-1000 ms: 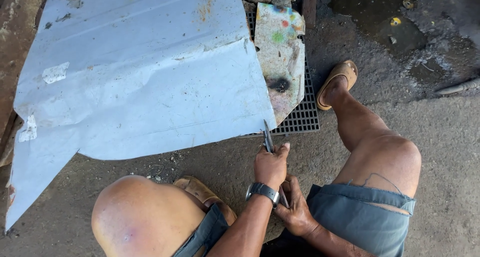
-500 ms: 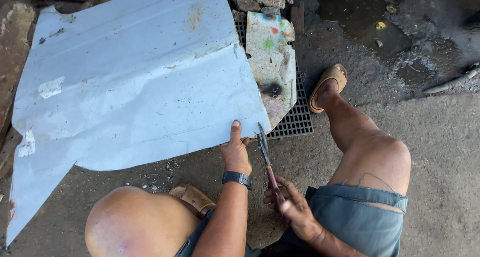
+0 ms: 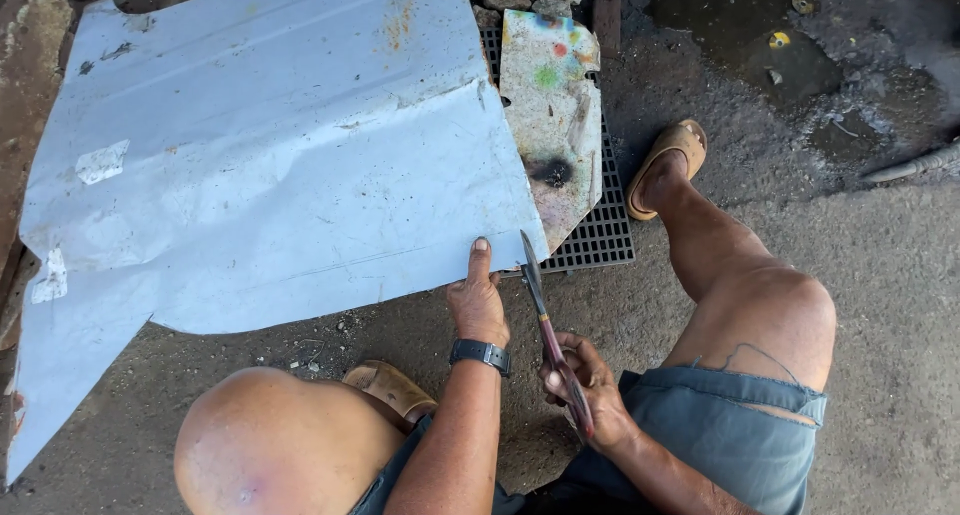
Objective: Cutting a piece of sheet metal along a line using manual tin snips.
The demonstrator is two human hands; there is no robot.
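A large dented sheet of pale blue-grey metal (image 3: pixel 270 165) lies on the ground in front of me. My left hand (image 3: pixel 478 300), with a dark wristwatch, grips the sheet's near edge, thumb on top. My right hand (image 3: pixel 585 385) holds the handles of metal shears (image 3: pixel 545 325), whose blades point at the sheet's near right corner, beside the left thumb. I squat, with both knees in view.
A black drain grate (image 3: pixel 600 235) lies right of the sheet, with a paint-stained board (image 3: pixel 550 105) on it. My sandalled foot (image 3: pixel 665 165) rests beside the grate, another sandal (image 3: pixel 385 385) under my left knee. Rubble sits at the top, wet concrete at the upper right.
My left hand moved from the shears forward to the sheet's edge and took hold of it. The shears, now in my right hand alone, point at the sheet's corner.
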